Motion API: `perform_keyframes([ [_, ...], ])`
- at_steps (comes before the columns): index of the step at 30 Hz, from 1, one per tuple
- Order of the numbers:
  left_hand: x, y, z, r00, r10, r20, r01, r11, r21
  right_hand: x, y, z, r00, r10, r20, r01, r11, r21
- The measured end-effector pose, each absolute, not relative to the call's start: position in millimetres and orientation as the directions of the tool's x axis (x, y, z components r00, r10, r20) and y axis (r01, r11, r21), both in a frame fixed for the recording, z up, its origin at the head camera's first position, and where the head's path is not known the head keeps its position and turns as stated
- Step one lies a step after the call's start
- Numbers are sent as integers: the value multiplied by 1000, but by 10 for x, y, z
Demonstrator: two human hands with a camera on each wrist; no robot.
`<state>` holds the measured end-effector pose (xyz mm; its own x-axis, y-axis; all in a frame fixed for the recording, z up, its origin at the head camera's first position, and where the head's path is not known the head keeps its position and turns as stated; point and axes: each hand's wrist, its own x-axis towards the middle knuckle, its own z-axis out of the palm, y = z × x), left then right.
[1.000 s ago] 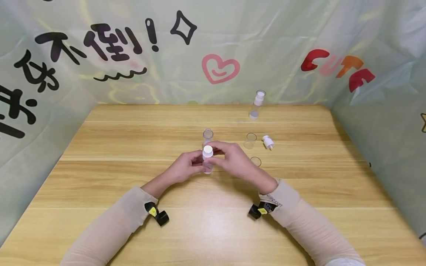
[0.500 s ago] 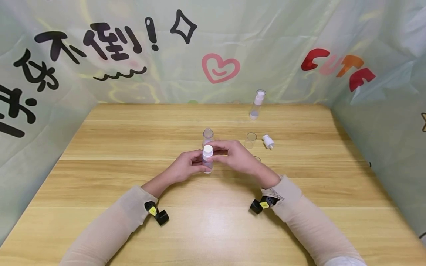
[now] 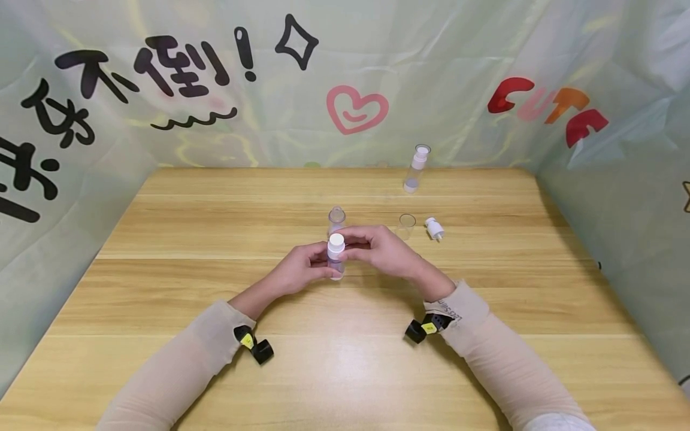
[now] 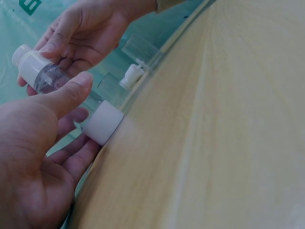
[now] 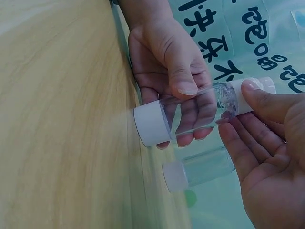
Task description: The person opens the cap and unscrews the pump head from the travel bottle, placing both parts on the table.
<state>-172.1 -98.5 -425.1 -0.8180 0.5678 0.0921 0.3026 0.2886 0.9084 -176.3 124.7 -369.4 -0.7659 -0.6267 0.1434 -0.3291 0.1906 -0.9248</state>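
A small clear pump bottle with a white top and white base stands upright between both hands. My left hand grips its clear body low down, thumb on the near side. With thumb and fingers, my right hand pinches the white collar at the top. In the right wrist view the bottle's white base meets the wooden table, and the pump collar sits at the bottle's mouth. Just behind it stands a second clear bottle, partly hidden by the first and by the right hand.
At the back right stands an assembled pump bottle. A clear cap and a loose white pump head are nearer. Another clear cap shows in the left wrist view. A printed cloth bounds the wooden table.
The right hand has turned a little at the collar, and its forearm has shifted slightly right and away. It now covers the near clear cap's rim. The left hand and bottle hold their place.
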Motion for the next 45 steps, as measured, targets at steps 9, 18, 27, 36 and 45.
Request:
perform_keyframes([
  [9,-1730,-983,-4253,-815,572,94,307,288,907,-1718,1234,-3635,-744,-639,197,-389,174,-905],
  [18,-1727,-982,-4245,-811,578,94,310,288,906,-1601,1143,-3587,-765,-568,305,-565,364,-741],
  [27,-1729,-987,-4255,-808,581,96,312,285,906,-1552,1099,-3624,-782,-504,367,-591,412,-693],
  [36,-1727,-993,-4250,-823,562,85,308,316,897,-1500,1035,-3662,-773,-502,388,-621,478,-621],
  [45,-1731,-997,-4250,-819,567,86,313,315,896,-1474,995,-3679,-797,-471,378,-597,521,-610],
])
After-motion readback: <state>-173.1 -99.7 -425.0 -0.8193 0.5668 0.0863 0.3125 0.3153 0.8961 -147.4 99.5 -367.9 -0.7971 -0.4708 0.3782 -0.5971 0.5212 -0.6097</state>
